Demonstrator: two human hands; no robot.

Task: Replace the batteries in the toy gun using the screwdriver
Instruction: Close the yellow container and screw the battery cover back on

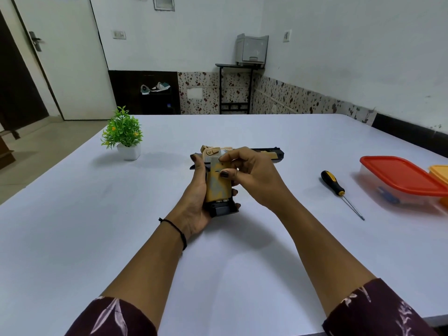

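The right hand (252, 177) hides the middle of the toy gun (215, 185). The orange box (440, 175) is cut by the right edge, and the blue thing (387, 193) inside the red-lidded box (400, 176) is too blurred to tell.

This is a room in a home. Shoes (155, 88) sit on a low dark rack by the white door (65, 57). Flowery paper (278, 95) covers the low wall, and a small green plant in a white pot (124, 134) stands on the big white counter (242, 238).

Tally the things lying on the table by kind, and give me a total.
toy gun: 1
screwdriver: 1
potted plant: 1
containers: 2, the red-lidded container and the orange-lidded container
Total: 5
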